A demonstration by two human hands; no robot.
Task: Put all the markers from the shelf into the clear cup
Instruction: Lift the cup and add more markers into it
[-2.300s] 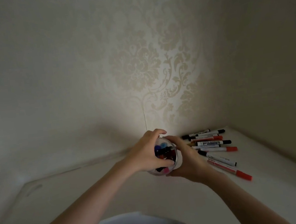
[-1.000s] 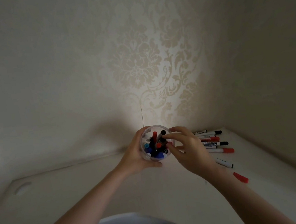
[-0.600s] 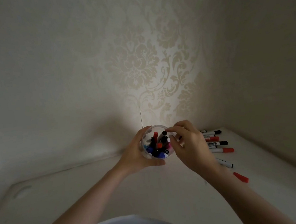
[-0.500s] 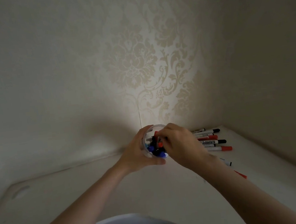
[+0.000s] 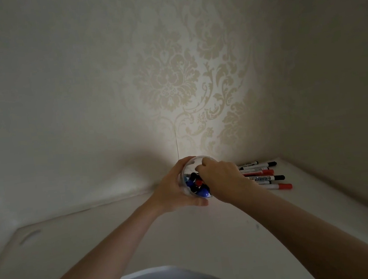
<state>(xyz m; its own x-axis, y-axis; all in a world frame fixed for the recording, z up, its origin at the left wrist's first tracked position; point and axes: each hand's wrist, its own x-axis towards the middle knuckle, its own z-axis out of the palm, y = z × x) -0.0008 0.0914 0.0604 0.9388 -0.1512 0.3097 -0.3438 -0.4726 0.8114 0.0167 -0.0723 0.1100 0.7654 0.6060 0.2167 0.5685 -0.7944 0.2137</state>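
My left hand (image 5: pixel 172 192) grips the clear cup (image 5: pixel 187 168), held tipped toward me above the white shelf (image 5: pixel 188 234). Several markers (image 5: pixel 194 184) with blue, red and black caps stand inside it. My right hand (image 5: pixel 221 178) lies over the cup's mouth with its fingers bent down onto the marker tops; the fingertips are hidden, so I cannot tell whether they hold one. Several loose markers (image 5: pixel 261 173) with red and black caps lie on the shelf by the right corner, partly hidden behind my right hand.
Patterned wallpaper (image 5: pixel 172 83) closes the shelf at the back and a plain wall (image 5: pixel 333 101) on the right. The shelf's front edge has a rounded cut-out (image 5: pixel 165 271). A small oval dent (image 5: pixel 29 236) marks the shelf at far left.
My right hand moved from beside the cup's rim onto its mouth, covering the marker tops. The left hand kept its grip on the cup.
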